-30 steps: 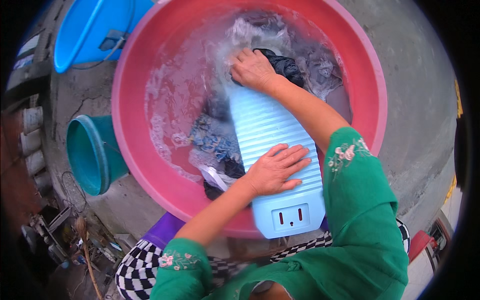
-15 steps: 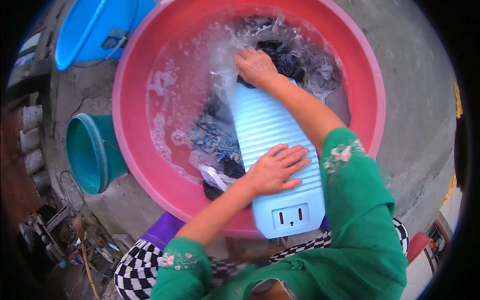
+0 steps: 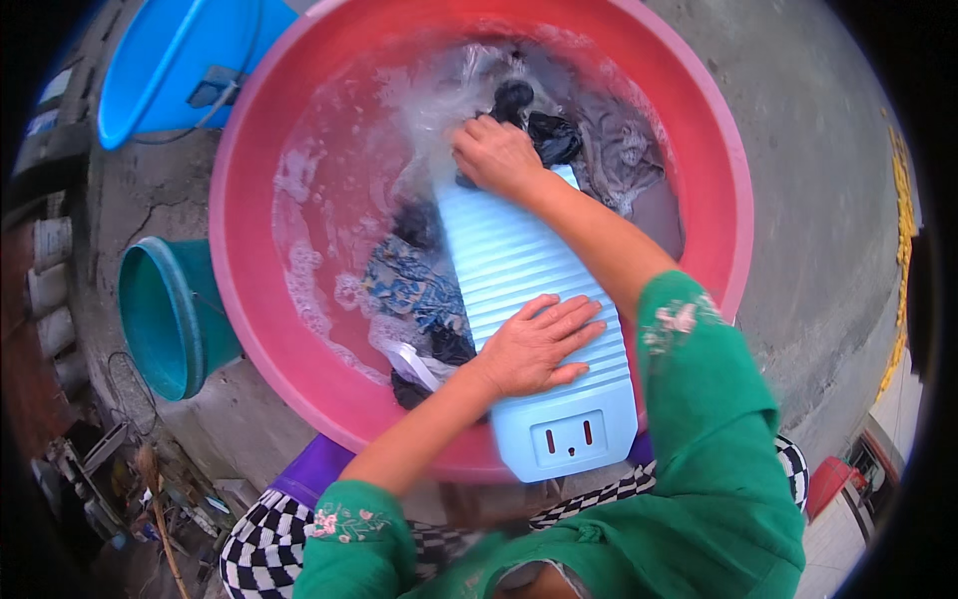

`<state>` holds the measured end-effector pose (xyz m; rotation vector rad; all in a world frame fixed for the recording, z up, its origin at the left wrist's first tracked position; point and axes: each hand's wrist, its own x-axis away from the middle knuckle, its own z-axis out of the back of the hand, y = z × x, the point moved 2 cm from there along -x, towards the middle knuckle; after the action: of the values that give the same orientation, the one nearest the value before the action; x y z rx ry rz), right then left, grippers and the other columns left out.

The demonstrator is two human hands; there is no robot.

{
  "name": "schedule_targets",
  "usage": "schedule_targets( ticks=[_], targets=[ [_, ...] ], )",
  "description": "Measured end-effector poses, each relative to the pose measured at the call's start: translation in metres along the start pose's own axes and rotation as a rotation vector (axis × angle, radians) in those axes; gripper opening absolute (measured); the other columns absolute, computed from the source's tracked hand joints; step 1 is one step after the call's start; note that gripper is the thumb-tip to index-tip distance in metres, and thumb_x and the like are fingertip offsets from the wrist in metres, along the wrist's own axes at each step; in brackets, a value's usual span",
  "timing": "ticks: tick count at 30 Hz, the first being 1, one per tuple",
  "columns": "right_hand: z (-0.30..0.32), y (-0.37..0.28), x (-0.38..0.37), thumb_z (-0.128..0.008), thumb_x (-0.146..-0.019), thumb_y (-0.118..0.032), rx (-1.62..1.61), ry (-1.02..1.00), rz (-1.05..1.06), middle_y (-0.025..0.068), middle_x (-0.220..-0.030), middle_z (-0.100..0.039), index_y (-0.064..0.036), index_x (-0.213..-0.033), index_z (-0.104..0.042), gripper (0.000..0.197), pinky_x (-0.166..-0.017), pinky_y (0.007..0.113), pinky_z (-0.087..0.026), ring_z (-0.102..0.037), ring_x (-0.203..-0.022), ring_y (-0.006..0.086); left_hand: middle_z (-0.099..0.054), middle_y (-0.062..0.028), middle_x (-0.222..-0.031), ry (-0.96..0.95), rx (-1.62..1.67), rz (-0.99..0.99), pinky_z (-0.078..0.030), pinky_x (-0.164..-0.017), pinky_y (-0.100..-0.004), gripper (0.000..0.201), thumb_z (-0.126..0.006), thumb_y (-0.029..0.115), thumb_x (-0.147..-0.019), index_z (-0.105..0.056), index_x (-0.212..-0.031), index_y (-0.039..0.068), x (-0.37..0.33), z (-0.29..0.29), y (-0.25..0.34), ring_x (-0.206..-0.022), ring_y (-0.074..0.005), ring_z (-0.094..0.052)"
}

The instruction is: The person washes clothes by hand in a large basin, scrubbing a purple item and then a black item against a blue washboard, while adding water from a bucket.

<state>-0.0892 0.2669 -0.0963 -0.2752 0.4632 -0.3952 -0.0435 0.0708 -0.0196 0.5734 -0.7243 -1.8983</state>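
A light-blue ridged washboard (image 3: 544, 262) slants out of a large pink-red tub (image 3: 239, 200), its slotted near end over the rim. My left hand (image 3: 539, 349) lies flat on the ridges, fingers spread and holding nothing. Near the board's far end, my right hand (image 3: 496, 158) is closed on black wet cloth (image 3: 554, 138), which bunches up beyond the fingers. Grey cloth (image 3: 621, 150) floats at the right in foamy water (image 3: 344, 200). Left of the board lie blue patterned cloth (image 3: 414, 285) and a white strip (image 3: 411, 364). The board's lower far part is hidden under water.
A blue basin (image 3: 150, 70) and a green bucket (image 3: 160, 319) stand left of the tub on grey concrete (image 3: 818, 220). A broom (image 3: 160, 519) and clutter lie lower left. Yellow rope (image 3: 901, 260) runs along the right.
The view has shifted slightly. My right hand has drawn a little toward me, and more of the black cloth bunch shows beyond it. My left hand stays flat on the washboard.
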Motion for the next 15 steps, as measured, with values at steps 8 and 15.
schedule_targets(
  ticks=[8, 15],
  targets=[
    [0.044, 0.033, -0.042, -0.063, -0.074, -0.053, 0.1, -0.159, -0.299, 0.0118, -0.119, -0.056, -0.0131, -0.113, -0.06, 0.056, -0.092, 0.047, -0.037, -0.045, -0.117, 0.0306, -0.042, -0.0065, -0.139, 0.033, 0.039, 0.035, -0.028, -0.106, -0.04, 0.054, -0.056, 0.037, -0.082, -0.048, -0.131, 0.015, 0.008, -0.007, -0.001, -0.128, -0.0189, -0.04],
    [0.082, -0.035, 0.051, -0.066, -0.063, -0.019, -0.358, -0.352, 0.259, 0.0085, -0.091, -0.055, -0.0114, -0.082, -0.058, 0.022, -0.067, 0.042, -0.045, -0.056, -0.078, 0.0299, -0.044, -0.0058, -0.138, 0.011, -0.036, 0.024, -0.031, -0.104, -0.0393, 0.054, -0.055, 0.04, -0.083, -0.048, -0.131, 0.015, 0.003, 0.0, -0.002, -0.126, -0.0194, -0.042]
  ],
)
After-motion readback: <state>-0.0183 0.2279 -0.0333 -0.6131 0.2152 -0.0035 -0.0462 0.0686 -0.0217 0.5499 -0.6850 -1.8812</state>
